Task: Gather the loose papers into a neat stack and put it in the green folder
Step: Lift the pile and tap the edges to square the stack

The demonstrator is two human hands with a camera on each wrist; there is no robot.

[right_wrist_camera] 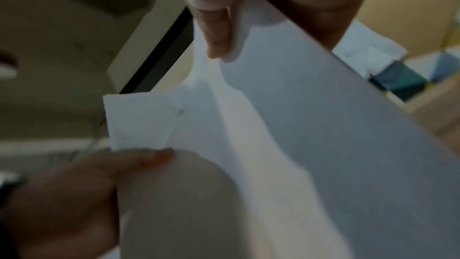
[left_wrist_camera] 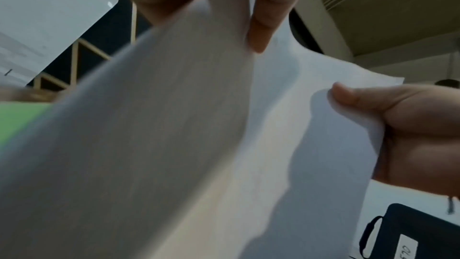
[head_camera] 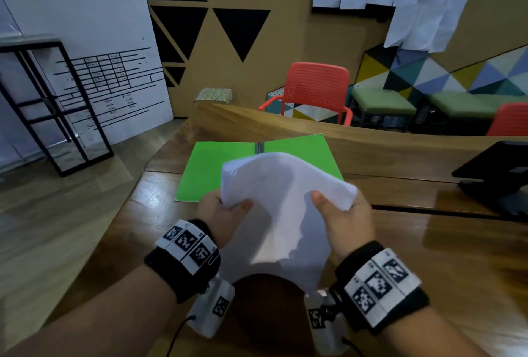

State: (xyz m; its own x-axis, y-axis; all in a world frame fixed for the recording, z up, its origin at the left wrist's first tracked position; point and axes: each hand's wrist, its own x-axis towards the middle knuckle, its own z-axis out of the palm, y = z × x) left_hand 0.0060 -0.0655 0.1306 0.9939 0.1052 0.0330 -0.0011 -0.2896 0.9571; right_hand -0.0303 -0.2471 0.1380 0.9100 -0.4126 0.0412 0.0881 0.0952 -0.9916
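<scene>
Open green folder [head_camera: 211,168] unobstructed ahead; black stand [head_camera: 497,179] blocks far right.

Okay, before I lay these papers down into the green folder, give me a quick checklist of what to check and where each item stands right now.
1. Green folder lies open on the table: ok.
2. Left hand has a grip on the papers: ok.
3. Right hand has a grip on the other side: ok.
4. Papers flat and squared: not ok, they sag and curl between the hands.
5. All sheets gathered: cannot tell.
6. Black device lies apart from the folder: ok.
</scene>
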